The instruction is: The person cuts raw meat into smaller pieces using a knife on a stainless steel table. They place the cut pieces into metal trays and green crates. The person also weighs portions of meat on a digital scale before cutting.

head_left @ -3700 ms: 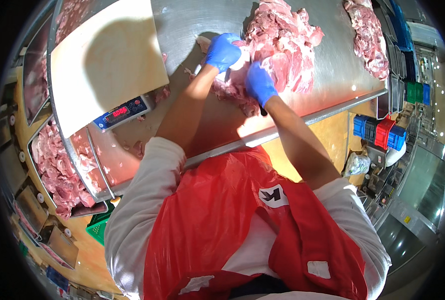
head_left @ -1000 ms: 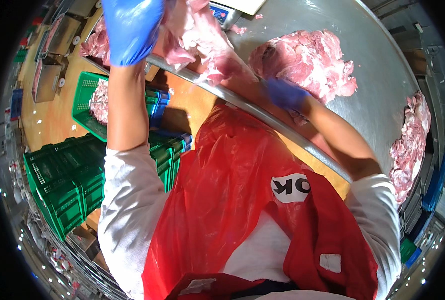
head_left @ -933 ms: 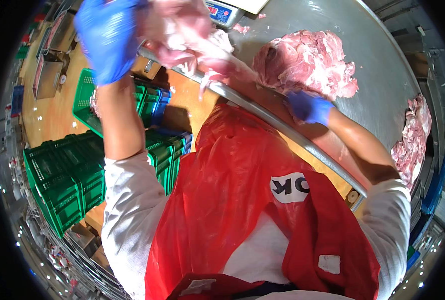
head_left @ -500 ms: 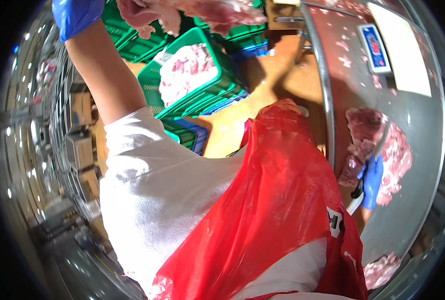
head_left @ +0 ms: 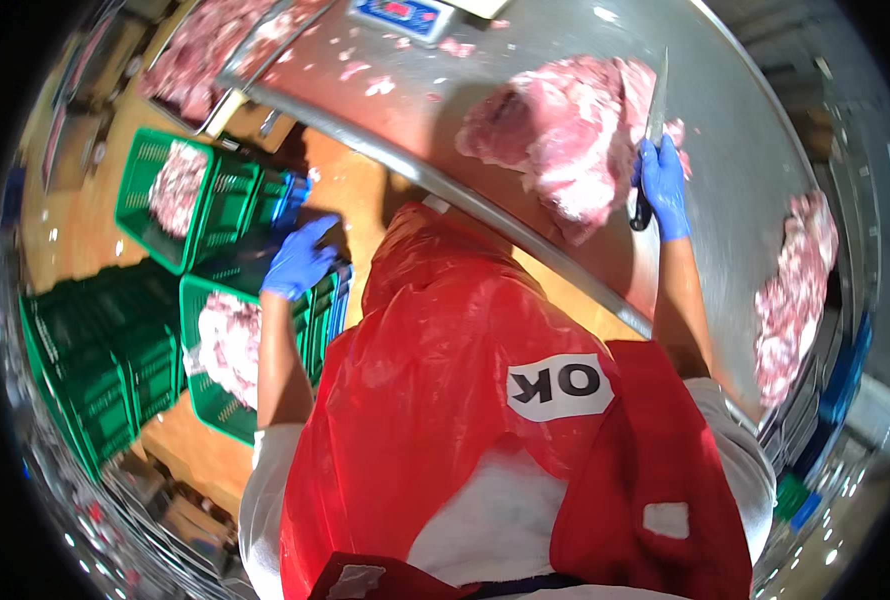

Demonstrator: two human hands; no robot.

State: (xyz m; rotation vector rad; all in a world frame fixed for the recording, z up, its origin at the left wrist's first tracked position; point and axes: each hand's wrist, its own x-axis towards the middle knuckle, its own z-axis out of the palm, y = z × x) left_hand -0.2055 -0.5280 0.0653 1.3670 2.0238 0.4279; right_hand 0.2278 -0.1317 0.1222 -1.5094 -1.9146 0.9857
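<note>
In my blue-gloved right hand [head_left: 665,190] is a knife [head_left: 657,100] with a dark handle, its long blade pointing away from me. That hand rests beside a large piece of raw meat [head_left: 575,140], pink with pale fat, on the metal table [head_left: 735,270]. My left hand [head_left: 303,260], also blue-gloved, hangs off the table's near side with its fingers stretched out and nothing in them. Just below it stands a green crate [head_left: 193,375] holding pale meat pieces [head_left: 230,345].
Another green crate [head_left: 130,215] with trimmings stands farther left, beside stacked green crates [head_left: 85,370]. A scale [head_left: 405,15] sits at the table's far side. A long strip of meat [head_left: 795,295] lies at the right. The table's rounded metal edge [head_left: 445,185] runs before me.
My view has swung toward the table. My left hand has come back in from the upper left, and the meat that hung near it is no longer by it. The knife stays in my right hand.
</note>
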